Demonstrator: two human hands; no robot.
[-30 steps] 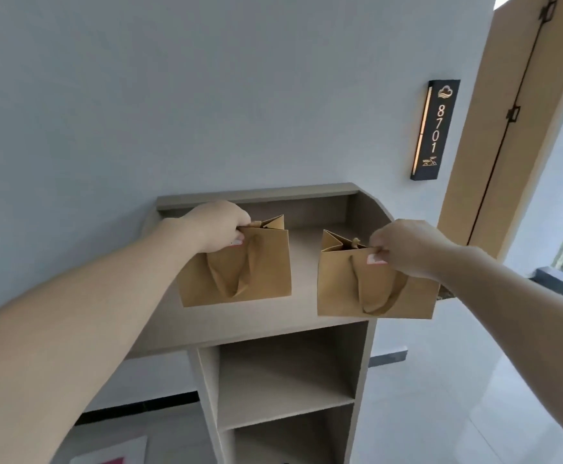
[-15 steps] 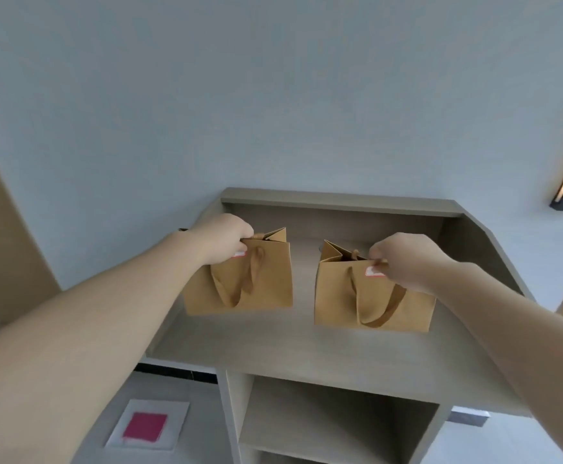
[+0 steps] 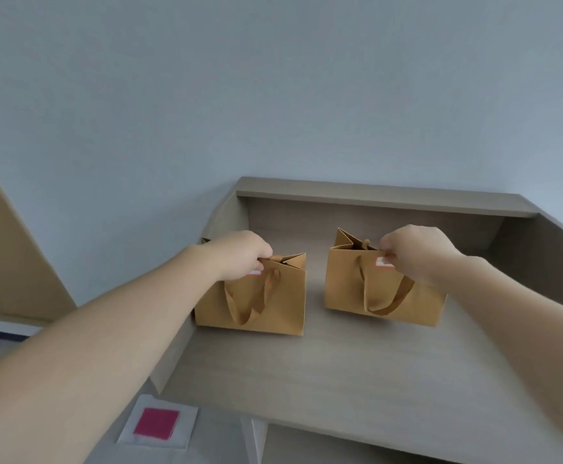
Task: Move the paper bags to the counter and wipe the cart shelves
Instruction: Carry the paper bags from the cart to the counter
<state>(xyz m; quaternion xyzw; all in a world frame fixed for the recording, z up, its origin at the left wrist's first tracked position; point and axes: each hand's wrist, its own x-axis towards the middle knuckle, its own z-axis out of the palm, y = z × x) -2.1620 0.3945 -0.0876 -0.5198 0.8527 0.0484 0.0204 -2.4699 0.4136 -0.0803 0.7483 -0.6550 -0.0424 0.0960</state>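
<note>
Pale blue-grey wall [image 3: 273, 78], tan wooden panel [image 3: 2, 249] at left, grey floor [image 3: 220, 440] with white-bordered pink square [image 3: 157, 422].

**A reception or corridor nook**

A built-in grey wood-grain worktop [image 3: 357, 370] with raised back and side walls stands against a plain pale wall [image 3: 273, 95]. Open shelving sits beneath it. Two kraft gift bags [image 3: 273, 306] stand on it, and tan door trim [image 3: 2, 249] shows at left.

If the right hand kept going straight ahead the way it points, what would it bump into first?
Probably the counter's back wall. The right hand grips the top edge of the right paper bag and points toward the rear; nothing else shows between, though depth is hard to judge.
</note>
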